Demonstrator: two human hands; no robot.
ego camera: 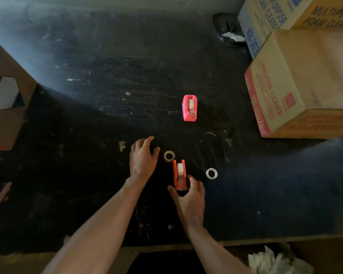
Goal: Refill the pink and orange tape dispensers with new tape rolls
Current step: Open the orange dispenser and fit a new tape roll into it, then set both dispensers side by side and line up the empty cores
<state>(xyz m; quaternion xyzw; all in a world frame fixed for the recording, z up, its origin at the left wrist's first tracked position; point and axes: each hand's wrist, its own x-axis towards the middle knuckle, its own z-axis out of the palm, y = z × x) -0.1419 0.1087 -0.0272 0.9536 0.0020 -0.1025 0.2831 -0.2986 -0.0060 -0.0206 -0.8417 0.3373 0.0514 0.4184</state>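
The orange tape dispenser [179,176] stands on the dark table with a tape roll seated in it. My right hand [189,196] grips its near end between thumb and fingers. My left hand [143,157] rests on the table to the left, fingers spread, holding nothing. A small yellowish ring, a tape core or thin roll [169,156], lies flat between my left hand and the orange dispenser. A white empty core [211,173] lies to the dispenser's right. The pink tape dispenser [189,108] stands farther back, with a roll inside it.
Cardboard boxes [305,84] are stacked at the right. Behind them sits a dark round object [226,30] with crumpled paper on it. A brown carton [6,95] stands at the left edge. Crumpled white paper [273,262] lies below the table's front edge [107,252].
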